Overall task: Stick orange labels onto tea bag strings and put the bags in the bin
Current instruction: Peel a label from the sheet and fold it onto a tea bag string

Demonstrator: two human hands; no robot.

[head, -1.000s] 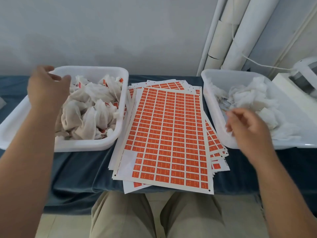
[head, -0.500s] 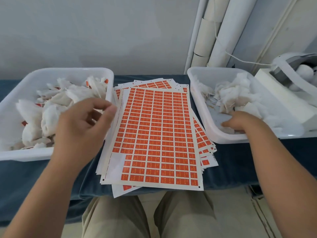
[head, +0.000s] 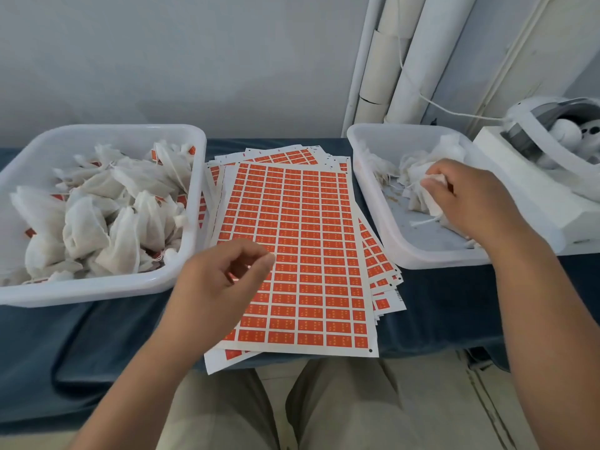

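Observation:
A stack of sheets of orange labels [head: 308,238] lies on the blue cloth between two white bins. My left hand [head: 220,280] hovers over the top sheet's lower left part, its fingers loosely curled, thumb near the forefinger, with nothing visible in it. The left bin [head: 97,287] is heaped with white tea bags [head: 97,216], several showing orange labels. In the right bin [head: 367,177] lie unlabelled white bags with loose strings. My right hand [head: 470,196] reaches into that bin and grips one white tea bag [head: 422,193].
A white machine [head: 535,177] with a corded part stands against the right bin's far side. White pipes [head: 406,60] run up the wall behind. The blue-covered table [head: 97,336] ends just above my knees [head: 324,410].
My left hand left the left bin and came over the label sheet. My right hand went into the right bin and took hold of a tea bag. The view turned right.

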